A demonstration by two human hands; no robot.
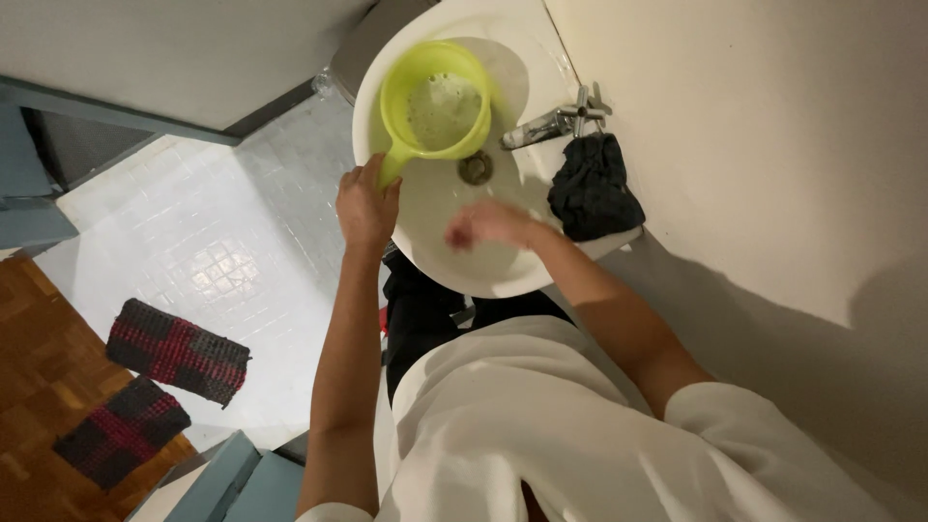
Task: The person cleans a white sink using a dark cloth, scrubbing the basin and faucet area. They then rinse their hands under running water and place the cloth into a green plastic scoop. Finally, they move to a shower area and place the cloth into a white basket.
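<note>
Green dipper gripped by left hand over basin.

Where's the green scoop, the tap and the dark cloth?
green scoop (437, 101): head view, on its bowl, inside the sink.
tap (541, 126): head view, on its metal spout.
dark cloth (592, 188): head view, on the middle of the crumpled cloth.

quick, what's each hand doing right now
Left hand: closed on the handle of the green dipper.
Right hand: blurred over the sink; grip cannot be told.
</note>
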